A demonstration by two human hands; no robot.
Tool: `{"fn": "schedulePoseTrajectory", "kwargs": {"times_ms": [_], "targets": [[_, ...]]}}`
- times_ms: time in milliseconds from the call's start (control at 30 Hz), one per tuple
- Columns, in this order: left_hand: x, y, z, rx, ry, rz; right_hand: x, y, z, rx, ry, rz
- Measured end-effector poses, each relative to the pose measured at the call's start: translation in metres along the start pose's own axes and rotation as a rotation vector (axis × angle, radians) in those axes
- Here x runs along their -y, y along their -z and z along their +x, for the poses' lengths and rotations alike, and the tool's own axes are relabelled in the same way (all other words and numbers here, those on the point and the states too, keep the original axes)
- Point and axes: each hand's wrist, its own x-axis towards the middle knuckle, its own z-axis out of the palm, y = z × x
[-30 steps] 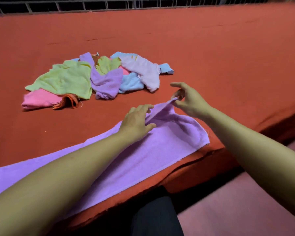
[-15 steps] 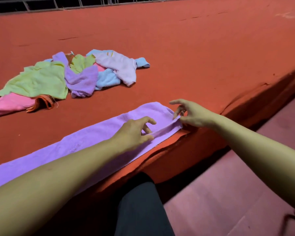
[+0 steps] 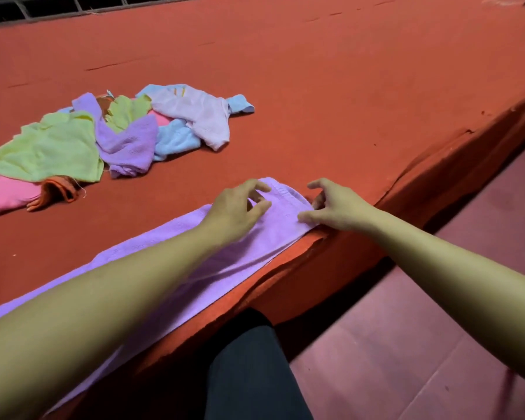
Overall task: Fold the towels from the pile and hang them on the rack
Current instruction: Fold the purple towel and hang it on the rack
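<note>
A long purple towel (image 3: 273, 237), folded into a narrow strip, lies along the front edge of the red-covered table (image 3: 346, 101). My left hand (image 3: 237, 210) rests on the strip near its right end, fingers loosely bent and spread. Just to its right, my right hand (image 3: 337, 207) touches that end of the towel, with the thumb flat on the cloth and the index finger lifted. The pile of towels (image 3: 128, 137) in green, purple, blue, pink and pale lilac sits further back on the left. My left forearm hides much of the strip.
A metal rail (image 3: 43, 7) runs along the table's far edge at the top left. The cover hangs creased over the front edge (image 3: 422, 189). My dark trouser leg (image 3: 249, 374) and the reddish floor (image 3: 437, 298) are below.
The towel's raised far edge has been brought down, leaving a flat narrow strip. Both hands have come together at its right end, and my view has shifted right.
</note>
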Motion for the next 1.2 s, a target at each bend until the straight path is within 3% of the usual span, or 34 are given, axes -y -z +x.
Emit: {"fn": "schedulePoseTrajectory", "kwargs": {"times_ms": [133,300,667,800,1000,1200], "targets": [[0.021,-0.002,0.047,0.014,-0.001,0.117,0.006,-0.007,0.001,0.03,0.0,0.035],[0.026,-0.006,0.088,0.26,0.21,0.217,0.01,0.0,-0.001,0.0,-0.041,0.203],[0.021,0.009,0.121,0.528,0.236,-0.364,0.001,0.006,-0.01,0.044,-0.121,0.523],[0.023,0.013,0.133,0.522,0.245,-0.381,0.0,0.011,-0.008,0.034,-0.11,0.543],[0.022,0.022,0.147,0.641,0.247,-0.187,-0.004,0.017,-0.001,0.058,-0.125,0.537],[0.032,0.013,0.155,0.547,0.271,-0.417,-0.004,0.017,0.003,0.112,-0.141,0.542]]}}
